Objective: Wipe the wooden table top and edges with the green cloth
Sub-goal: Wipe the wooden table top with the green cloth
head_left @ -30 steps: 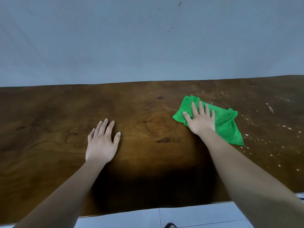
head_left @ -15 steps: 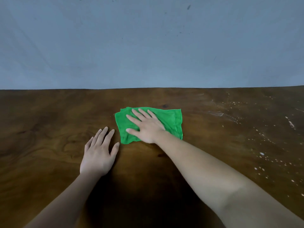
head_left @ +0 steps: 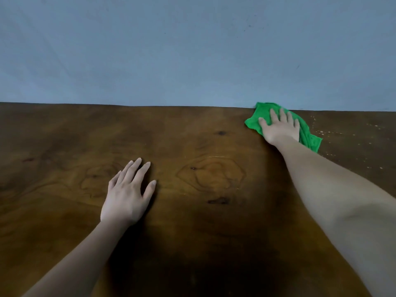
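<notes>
The cloth (head_left: 308, 137) lies bunched at the far edge of the surface (head_left: 214, 146), its top corner riding up against the wall (head_left: 192, 50). Its long axis runs slantwise, from that far corner back toward the person and off to the right, where a tail of green sticks out past the wrist.

The right hand (head_left: 278, 130) is flat on top of it. Its fingers (head_left: 273, 114) are straight and a little apart, pointing at the wall and pressing down rather than curling round the fabric, so the cloth sits directly under the palm, with green showing to the left of the thumb and along the right side of the hand.

Just to the right of the cloth the wood carries a scatter of pale specks (head_left: 323, 132), running on toward the right end. To my eye that is what the next stroke turns on: the dirt lies rightward of the pressing hand, along the same far strip, so a sweep that way, led by the trailing tail, would take it in.

The left hand (head_left: 126, 194) is well apart, nearer the person and left of centre. It rests palm down on bare wood, fingers straight and close together, thumb out, holding nothing. It looks like a brace for the reach; the right is plainly the working hand.
</notes>
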Demonstrator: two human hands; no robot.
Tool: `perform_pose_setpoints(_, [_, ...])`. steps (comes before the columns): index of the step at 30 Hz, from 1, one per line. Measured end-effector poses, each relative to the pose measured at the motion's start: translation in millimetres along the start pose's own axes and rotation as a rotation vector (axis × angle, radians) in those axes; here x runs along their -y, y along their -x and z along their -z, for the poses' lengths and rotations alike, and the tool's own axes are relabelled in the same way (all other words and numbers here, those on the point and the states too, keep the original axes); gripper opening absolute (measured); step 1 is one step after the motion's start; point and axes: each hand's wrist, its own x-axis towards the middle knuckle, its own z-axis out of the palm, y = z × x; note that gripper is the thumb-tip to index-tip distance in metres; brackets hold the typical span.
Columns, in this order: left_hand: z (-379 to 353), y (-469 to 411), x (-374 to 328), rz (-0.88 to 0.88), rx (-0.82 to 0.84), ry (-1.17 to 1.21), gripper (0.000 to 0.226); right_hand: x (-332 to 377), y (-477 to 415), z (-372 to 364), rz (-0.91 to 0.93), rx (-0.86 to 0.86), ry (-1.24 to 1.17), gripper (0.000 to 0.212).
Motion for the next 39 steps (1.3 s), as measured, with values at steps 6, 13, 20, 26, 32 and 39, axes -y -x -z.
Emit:
perform_pose_setpoints(6, [-1,-1,1,-0.007,-0.007,-0.009,0.072,78,41,-17,0.04,0.014,0.04,0.086])
perform_pose_setpoints(13, [4,0,1,-0.015,0.006,0.006,0.076,162,157,-47,0.417,0.074,0.092,0.086])
perform_pose_setpoints(20, [6,8,0,-0.06,-0.039,0.033,0.068,166,277,-72,0.569,0.093,0.08,0.083])
perform_pose_setpoints(26, [8,10,2,-0.095,-0.019,0.072,0.065,132,358,-82,0.615,0.095,0.052,0.08])
perform_pose_setpoints(32, [13,11,-2,-0.094,0.01,0.058,0.064,80,407,-83,0.615,0.068,0.009,0.077])
perform_pose_setpoints(39, [13,37,-61,-0.185,-0.009,0.104,0.061,6,409,-71,0.576,0.061,-0.015,0.077])
